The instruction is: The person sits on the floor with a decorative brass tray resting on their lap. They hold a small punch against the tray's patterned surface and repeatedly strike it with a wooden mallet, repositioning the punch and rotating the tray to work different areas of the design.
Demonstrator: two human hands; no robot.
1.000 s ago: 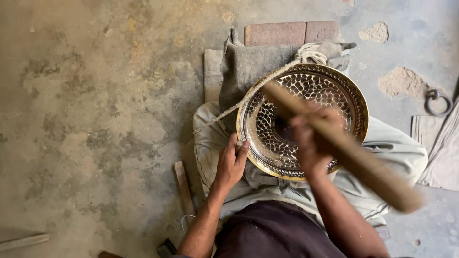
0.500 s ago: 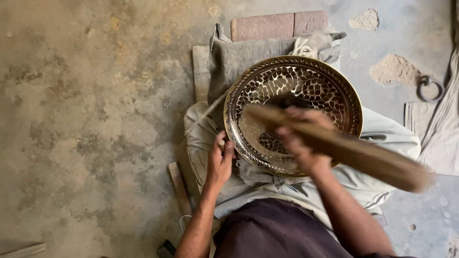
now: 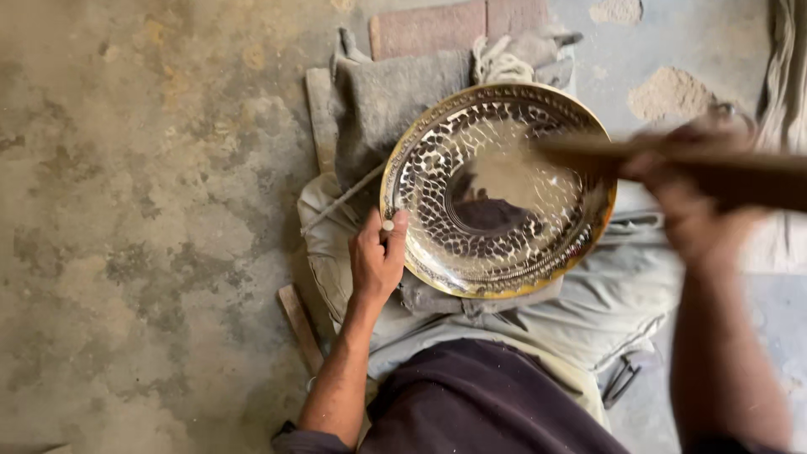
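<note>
A round brass plate (image 3: 437, 168) with a hammered dimple pattern rests tilted on my lap over grey cloth. My left hand (image 3: 376, 262) grips its lower left rim, thumb on the edge. My right hand (image 3: 689, 197), blurred by motion, is raised at the right and closed around a long wooden mallet (image 3: 672, 164) that reaches across the plate's upper right edge. A thin metal rod (image 3: 340, 202) pokes out from under the plate at the left.
Folded grey cloth (image 3: 387, 101) and a reddish brick (image 3: 454, 25) lie behind the plate on the concrete floor. A sand pile (image 3: 672, 92) sits at upper right. A wooden stick (image 3: 301, 324) lies by my left forearm.
My right hand has swung the wooden mallet up and to the right, off the plate's centre. The left hand stays on the rim, and the view has shifted.
</note>
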